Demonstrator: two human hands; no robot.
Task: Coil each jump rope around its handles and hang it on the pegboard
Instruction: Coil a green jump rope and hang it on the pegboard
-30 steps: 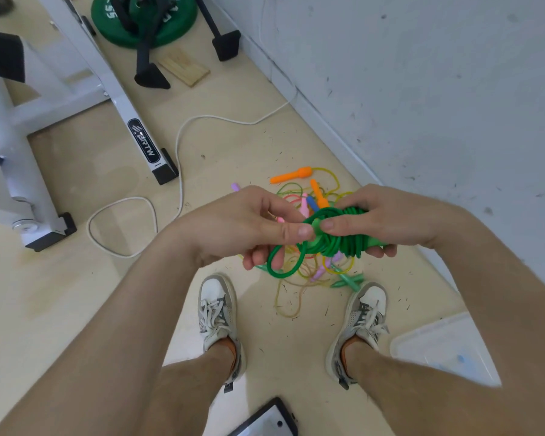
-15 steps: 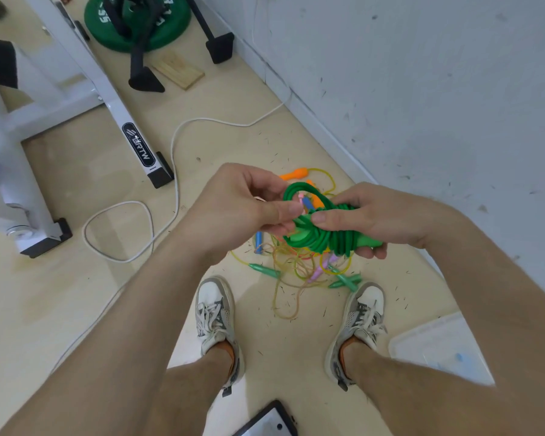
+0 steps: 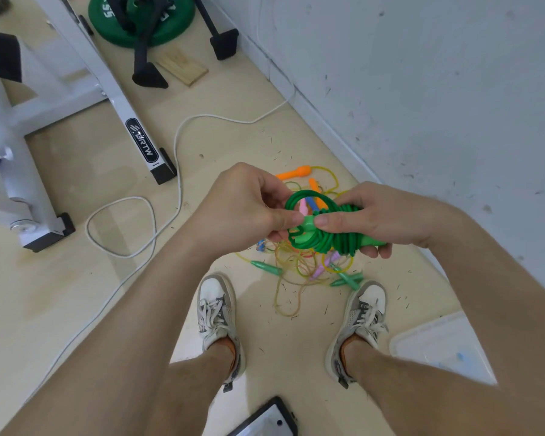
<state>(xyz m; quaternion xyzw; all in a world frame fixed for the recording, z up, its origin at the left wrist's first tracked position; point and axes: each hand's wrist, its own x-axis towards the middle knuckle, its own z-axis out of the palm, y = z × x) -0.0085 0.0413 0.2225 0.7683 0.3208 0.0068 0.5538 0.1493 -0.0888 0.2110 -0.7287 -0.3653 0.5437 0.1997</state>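
Head view shows your left hand [image 3: 249,209] and right hand [image 3: 378,218] meeting over the bright green rubber jump rope [image 3: 334,243], held in the air above your feet. Your right grip is wrapped round the bundle of cord and handles, thumb pressed on top. Your left grip is a narrow pinch, thumb and forefinger closed on the cord at the end of the green plastic handle [image 3: 309,222].

A second ago the last free loop [image 3: 309,192] hung below your hands; now it stands above the bundle, swung over to the far side. That reads as the final turn going on, so this rope is probably nearly coiled. The loop looks slack, and it could spring loose if you let go before tucking it.

Hanging is not yet done, and no pegboard is in view. The tangled pile of yellow, orange, pink and teal jump ropes [image 3: 293,272] lies on the pale wooden floor [image 3: 107,278], uncoiled, so much of the task remains.
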